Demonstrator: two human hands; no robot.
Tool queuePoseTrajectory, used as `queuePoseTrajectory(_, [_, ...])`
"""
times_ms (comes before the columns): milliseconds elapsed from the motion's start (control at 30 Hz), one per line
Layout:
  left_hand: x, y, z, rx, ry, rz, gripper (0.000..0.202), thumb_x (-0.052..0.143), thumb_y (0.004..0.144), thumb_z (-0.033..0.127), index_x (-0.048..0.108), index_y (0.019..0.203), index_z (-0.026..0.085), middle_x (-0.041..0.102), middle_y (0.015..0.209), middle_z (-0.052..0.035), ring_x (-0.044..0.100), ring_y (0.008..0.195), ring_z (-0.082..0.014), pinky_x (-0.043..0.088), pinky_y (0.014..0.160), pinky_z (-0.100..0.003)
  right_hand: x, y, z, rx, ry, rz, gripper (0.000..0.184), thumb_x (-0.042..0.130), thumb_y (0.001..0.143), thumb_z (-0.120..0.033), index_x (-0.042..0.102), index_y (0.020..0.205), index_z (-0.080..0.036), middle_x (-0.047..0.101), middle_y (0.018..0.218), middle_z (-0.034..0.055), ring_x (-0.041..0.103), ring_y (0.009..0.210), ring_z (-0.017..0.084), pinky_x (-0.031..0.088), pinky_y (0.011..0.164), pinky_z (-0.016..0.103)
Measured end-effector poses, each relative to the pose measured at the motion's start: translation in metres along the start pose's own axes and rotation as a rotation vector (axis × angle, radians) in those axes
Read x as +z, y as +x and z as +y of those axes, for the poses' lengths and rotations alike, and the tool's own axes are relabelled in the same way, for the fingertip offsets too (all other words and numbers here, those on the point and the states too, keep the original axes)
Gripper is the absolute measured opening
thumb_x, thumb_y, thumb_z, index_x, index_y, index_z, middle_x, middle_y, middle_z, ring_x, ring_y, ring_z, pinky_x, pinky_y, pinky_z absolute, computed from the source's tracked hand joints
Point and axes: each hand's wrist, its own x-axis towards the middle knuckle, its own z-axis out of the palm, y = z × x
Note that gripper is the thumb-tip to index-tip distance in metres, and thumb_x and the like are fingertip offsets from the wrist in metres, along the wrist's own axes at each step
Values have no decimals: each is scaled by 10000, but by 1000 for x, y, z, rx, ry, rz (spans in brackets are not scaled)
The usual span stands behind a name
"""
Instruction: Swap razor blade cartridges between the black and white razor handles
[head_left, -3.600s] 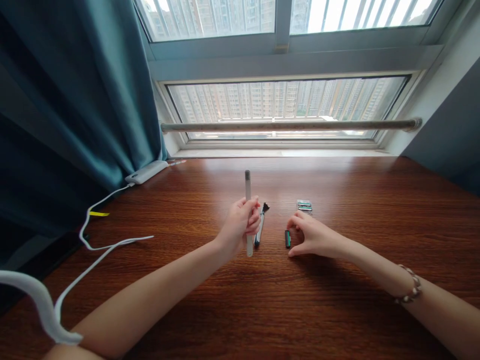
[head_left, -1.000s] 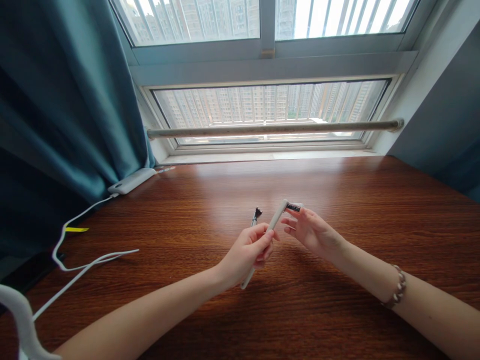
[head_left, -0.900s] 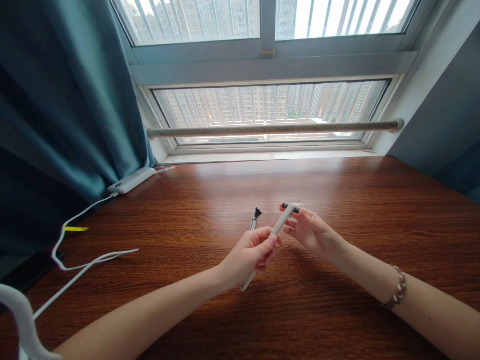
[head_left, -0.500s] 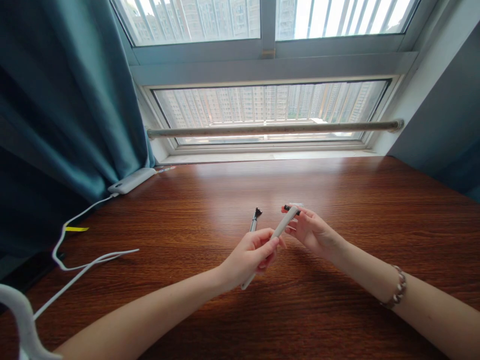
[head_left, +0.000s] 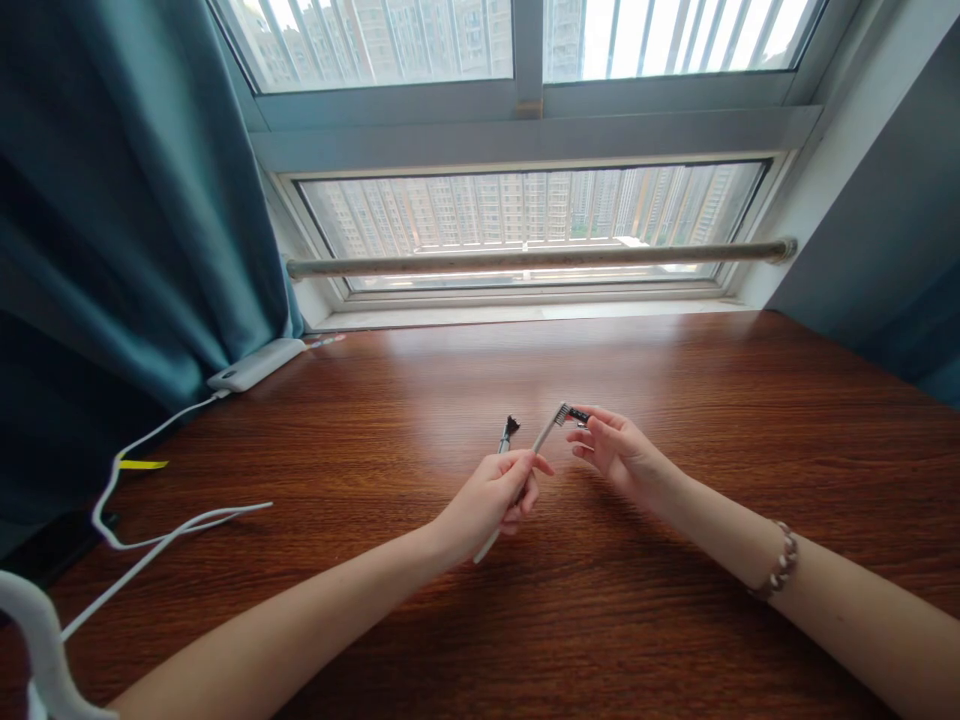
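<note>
My left hand [head_left: 495,497] is closed around the pale handle of a toothbrush [head_left: 544,432], whose dark bristles face right. The lower end of the handle sticks out below my fingers. Between the fingertips of my right hand [head_left: 619,450] is a small black strip with light marks [head_left: 579,415]; its kind is unclear. The strip's left end meets or nearly meets the bristles. Just beyond my left hand lies a slim grey tool with a black, ragged head [head_left: 508,434], its lower part hidden by the hand.
The brown wooden table [head_left: 675,620] reaches back to the window sill. A white power bank or adapter [head_left: 259,364] with a white cable [head_left: 154,545] lies at the left by the blue curtain [head_left: 150,200]. A yellow strip [head_left: 142,465] and a curved white object [head_left: 37,640] are nearer.
The toothbrush has been turned so that its bristles now show from the side, facing the black strip. My left hand has shifted slightly left; the view has also moved a little.
</note>
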Motion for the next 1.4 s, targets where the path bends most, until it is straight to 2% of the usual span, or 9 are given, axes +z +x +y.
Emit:
queuePoseTrajectory(100, [-2, 0, 0, 12, -9, 33, 292, 403, 826, 439, 497, 866, 166, 396, 514, 66, 199, 367, -25, 135, 346, -167, 0, 0, -2, -19, -81, 24, 258, 714, 640, -274, 663, 888, -228, 633, 900, 5, 536, 719, 86, 393, 674, 221])
queuePoseTrajectory(233, [2, -1, 2, 40, 38, 2, 283, 417, 821, 432, 504, 859, 166, 384, 494, 71, 215, 362, -30, 153, 342, -171, 0, 1, -3, -54, -151, 50, 233, 694, 667, -237, 661, 897, -226, 627, 871, 5, 520, 727, 83, 385, 668, 210])
queuePoseTrajectory(400, [6, -3, 4, 68, 138, 7, 258, 445, 809, 419, 488, 827, 165, 346, 450, 86, 237, 366, -35, 177, 348, -171, 2, 0, -3, -49, -122, 36, 205, 686, 674, -241, 662, 877, -217, 614, 856, 9, 515, 722, 91, 388, 673, 225])
queuePoseTrajectory(600, [7, -4, 2, 101, 204, -42, 226, 459, 809, 400, 436, 801, 175, 352, 456, 92, 268, 370, -38, 197, 353, -176, 5, -2, -3, -31, -106, 34, 208, 686, 671, -278, 663, 867, -213, 613, 865, 17, 516, 737, 101, 391, 672, 229])
queuePoseTrajectory(900, [11, -6, 4, 115, 237, 27, 236, 446, 812, 402, 410, 749, 177, 333, 468, 84, 265, 396, -41, 202, 360, -163, 2, -1, -3, -2, -7, 25, 231, 698, 653, -309, 661, 867, -230, 627, 888, 9, 538, 712, 100, 412, 672, 239])
queuePoseTrajectory(1067, [8, -5, 1, 39, 199, 64, 251, 433, 805, 432, 417, 770, 184, 345, 483, 81, 238, 379, -41, 186, 330, -157, 4, -1, -6, 3, 78, -14, 220, 677, 672, -368, 667, 838, -224, 633, 901, 5, 548, 721, 103, 425, 676, 239])
queuePoseTrajectory(1200, [9, -5, 2, 116, 177, 75, 234, 453, 805, 404, 443, 782, 171, 340, 480, 82, 254, 402, -40, 202, 358, -155, 6, -2, -6, 23, 103, -23, 184, 670, 678, -377, 665, 787, -229, 640, 874, -8, 555, 726, 109, 425, 689, 248])
queuePoseTrajectory(1400, [11, -6, 0, 122, 215, 52, 238, 459, 804, 402, 427, 747, 173, 346, 470, 83, 269, 391, -41, 208, 354, -165, 6, -3, -4, 21, 61, -51, 272, 640, 698, -413, 657, 896, -228, 629, 944, 23, 552, 783, 127, 419, 716, 262])
